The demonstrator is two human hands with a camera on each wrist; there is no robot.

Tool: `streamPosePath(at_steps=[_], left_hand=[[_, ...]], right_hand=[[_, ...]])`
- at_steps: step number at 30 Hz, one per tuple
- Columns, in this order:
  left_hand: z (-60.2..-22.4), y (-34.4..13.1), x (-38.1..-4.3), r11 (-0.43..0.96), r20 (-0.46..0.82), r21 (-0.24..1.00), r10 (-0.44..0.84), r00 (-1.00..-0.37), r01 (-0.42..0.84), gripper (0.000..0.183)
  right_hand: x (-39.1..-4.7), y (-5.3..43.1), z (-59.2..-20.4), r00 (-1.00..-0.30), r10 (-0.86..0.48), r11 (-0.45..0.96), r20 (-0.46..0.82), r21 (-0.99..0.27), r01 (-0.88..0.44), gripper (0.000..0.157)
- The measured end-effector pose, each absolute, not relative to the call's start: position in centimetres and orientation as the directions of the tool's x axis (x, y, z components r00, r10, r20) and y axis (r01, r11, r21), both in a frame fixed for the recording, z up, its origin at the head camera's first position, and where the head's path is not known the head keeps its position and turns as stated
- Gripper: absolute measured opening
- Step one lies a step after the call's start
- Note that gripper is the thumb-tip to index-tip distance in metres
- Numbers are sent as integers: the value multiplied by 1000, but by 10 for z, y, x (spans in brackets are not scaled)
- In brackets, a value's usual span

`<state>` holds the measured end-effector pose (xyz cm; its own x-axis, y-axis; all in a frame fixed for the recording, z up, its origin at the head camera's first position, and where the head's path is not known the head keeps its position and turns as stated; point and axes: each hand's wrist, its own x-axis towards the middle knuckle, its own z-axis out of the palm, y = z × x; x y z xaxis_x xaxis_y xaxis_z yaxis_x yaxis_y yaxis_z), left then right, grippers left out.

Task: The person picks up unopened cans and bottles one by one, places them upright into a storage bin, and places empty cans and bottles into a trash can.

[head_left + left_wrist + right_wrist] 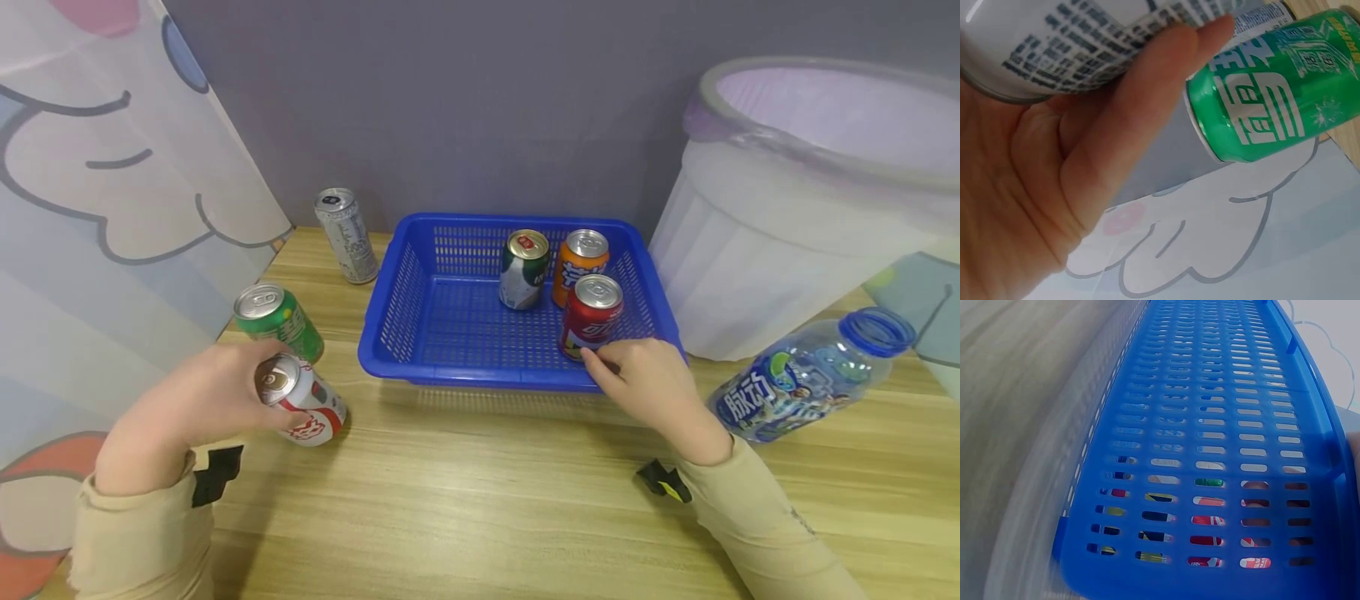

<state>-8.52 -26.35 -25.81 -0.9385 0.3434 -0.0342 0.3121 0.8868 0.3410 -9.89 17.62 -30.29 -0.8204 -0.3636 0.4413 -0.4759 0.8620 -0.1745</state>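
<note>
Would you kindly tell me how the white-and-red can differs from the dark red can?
Colour: the white-and-red can is mostly white, while the dark red can is mainly red.
Place: the white-and-red can is in the left hand, outside the blue basket; the dark red can is inside the basket.
Both are drink cans with metal tops showing.

There were six cans point(592, 315), three inside the one blue basket point(465, 372) and three outside it. One bottle point(802, 379), one bin point(765, 225), one left hand point(202, 396) and one right hand point(651, 385) were also there.
</note>
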Motion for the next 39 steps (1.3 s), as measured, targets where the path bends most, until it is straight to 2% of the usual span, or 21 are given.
streamPosePath(at_steps=[6,14,24,32,39], left_hand=[[-254,-257,-79,871,-3,340,379,-925,356,59],[-250,-243,-72,822,99,325,462,-881,467,60],[-248,-219,-66,765,0,421,537,-843,487,52],[-251,-199,-67,710,2,450,605,-796,541,51],[-254,-189,-70,696,5,449,626,-780,561,51]], right_hand=[[-98,176,-302,-822,-363,862,439,-176,-475,50],[-98,177,-302,-824,-362,863,436,-176,-473,50],[-98,178,-304,-817,-364,864,447,-167,-476,50],[-99,177,-306,-819,-368,861,440,-171,-478,50],[-99,176,-304,-816,-368,860,445,-171,-481,50]])
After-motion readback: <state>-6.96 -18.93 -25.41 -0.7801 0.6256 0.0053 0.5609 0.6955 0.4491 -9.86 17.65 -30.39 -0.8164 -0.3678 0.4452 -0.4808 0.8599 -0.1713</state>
